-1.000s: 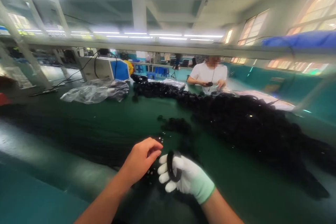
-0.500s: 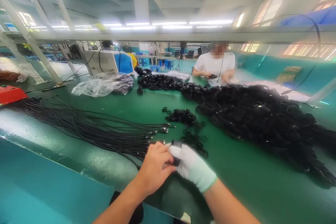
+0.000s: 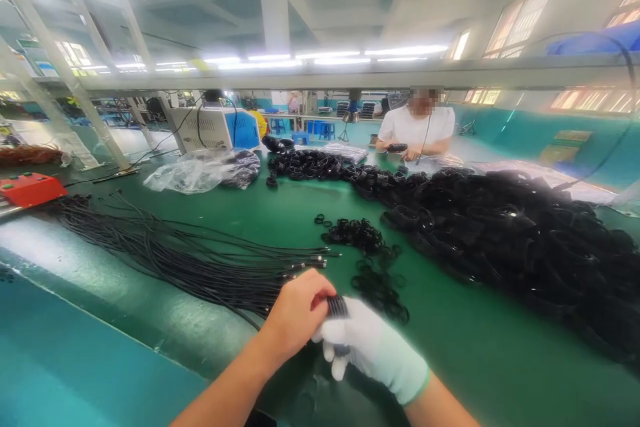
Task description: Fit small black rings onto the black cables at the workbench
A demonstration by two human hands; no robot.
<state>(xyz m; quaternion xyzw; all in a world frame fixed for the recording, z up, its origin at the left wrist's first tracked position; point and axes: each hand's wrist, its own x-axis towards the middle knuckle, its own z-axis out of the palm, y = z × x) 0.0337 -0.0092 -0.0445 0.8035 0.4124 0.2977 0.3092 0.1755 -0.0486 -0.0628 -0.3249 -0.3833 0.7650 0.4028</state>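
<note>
- The gloved right hand (image 3: pixel 373 350) and bare left hand (image 3: pixel 297 312) meet at the near edge of the green surface (image 3: pixel 280 213), both closed around a small black cable coil (image 3: pixel 338 307) pinched between them.
- The left hand's fingers press on the coil from the left; the right hand's fingers curl under and around it.
- The coil looks light and springy: thin cord wound in tight loops, likely to loosen if released, so a hold across the bundled turns seems best, not on 1 loose strand.
- Just left of the hands lies a fan of straight black cables (image 3: pixel 165 250), metal tips pointing toward the hands.
- Just beyond the hands sit small black ties or rings (image 3: pixel 373 260), scattered loosely.
- A large heap of coiled cables (image 3: pixel 510 227) fills the right side.
- A clear plastic bag (image 3: pixel 200 172) at the far left holds more dark coils; contents only partly visible.
- Across the surface a person in a white shirt (image 3: pixel 417 130) handles another coil.
</note>
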